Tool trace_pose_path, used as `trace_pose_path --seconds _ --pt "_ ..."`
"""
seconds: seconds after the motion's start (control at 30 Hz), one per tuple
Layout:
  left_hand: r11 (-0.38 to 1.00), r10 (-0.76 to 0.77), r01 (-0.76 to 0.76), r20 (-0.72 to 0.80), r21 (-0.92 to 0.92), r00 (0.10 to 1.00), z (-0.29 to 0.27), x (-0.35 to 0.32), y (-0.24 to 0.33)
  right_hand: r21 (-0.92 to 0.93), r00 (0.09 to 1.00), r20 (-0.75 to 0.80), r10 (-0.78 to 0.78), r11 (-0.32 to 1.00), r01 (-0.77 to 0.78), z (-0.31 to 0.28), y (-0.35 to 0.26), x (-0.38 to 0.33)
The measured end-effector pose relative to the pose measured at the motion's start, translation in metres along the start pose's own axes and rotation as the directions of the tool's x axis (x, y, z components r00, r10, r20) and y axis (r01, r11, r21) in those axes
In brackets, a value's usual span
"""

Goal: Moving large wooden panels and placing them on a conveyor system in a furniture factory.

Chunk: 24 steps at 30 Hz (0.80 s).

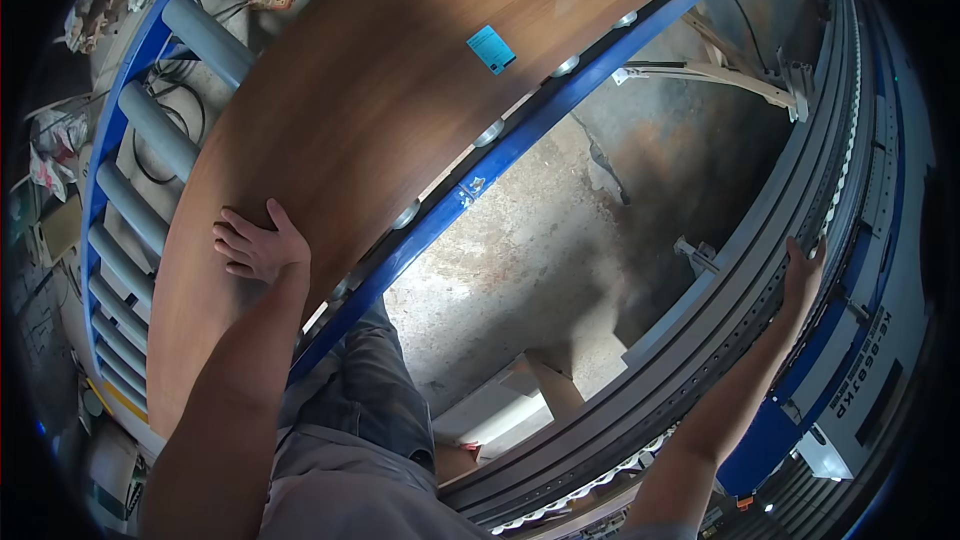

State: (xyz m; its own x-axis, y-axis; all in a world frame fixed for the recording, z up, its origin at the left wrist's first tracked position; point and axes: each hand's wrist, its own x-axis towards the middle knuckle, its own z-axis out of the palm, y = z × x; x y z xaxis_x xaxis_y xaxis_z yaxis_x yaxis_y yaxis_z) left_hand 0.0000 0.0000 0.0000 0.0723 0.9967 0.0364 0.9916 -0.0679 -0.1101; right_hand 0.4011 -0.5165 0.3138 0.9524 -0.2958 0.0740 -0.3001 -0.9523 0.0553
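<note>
A long brown wood-grain panel (380,90) lies flat on a roller conveyor, with a small blue label (491,49) on its top face. My left hand (262,243) rests on the panel, palm down and fingers spread. Off to the right, my right hand (803,270) reaches to the grey metal rail (690,340) of a machine, touching or close to its toothed edge. Its thumb and a finger stand apart, and I see nothing held in it; part of that hand is hard to make out.
The conveyor has grey rollers (160,130) and a blue side frame (430,230) with small wheels. Concrete floor (510,250) shows between conveyor and machine. A pale box-like piece (500,405) stands low by my legs. Cables (190,100) lie beneath the rollers. A metal bracket (697,256) juts from the rail.
</note>
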Motion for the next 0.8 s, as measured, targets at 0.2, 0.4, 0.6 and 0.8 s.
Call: trace_pose_path --seconds 0.2,0.4,0.6,0.8 --pt "1.000 0.004 -0.004 -0.015 0.011 1.000 0.001 0.001 -0.001 -0.037 0.998 -0.049 -0.031 0.999 0.029 0.003 -0.004 -0.003" --pt "1.000 -0.004 0.004 0.003 0.000 1.000 0.000 0.000 0.000 -0.028 0.999 -0.039 -0.021 0.999 0.020 0.003 0.002 0.001" --pt "1.000 -0.006 0.006 -0.002 -0.003 1.000 0.000 0.000 0.000 -0.047 0.999 -0.031 -0.032 0.998 0.030 0.004 0.005 0.004" --pt "1.000 -0.006 0.006 0.005 -0.005 1.000 -0.002 0.000 0.001 -0.023 1.000 -0.019 -0.019 1.000 0.018 0.003 0.001 0.001"
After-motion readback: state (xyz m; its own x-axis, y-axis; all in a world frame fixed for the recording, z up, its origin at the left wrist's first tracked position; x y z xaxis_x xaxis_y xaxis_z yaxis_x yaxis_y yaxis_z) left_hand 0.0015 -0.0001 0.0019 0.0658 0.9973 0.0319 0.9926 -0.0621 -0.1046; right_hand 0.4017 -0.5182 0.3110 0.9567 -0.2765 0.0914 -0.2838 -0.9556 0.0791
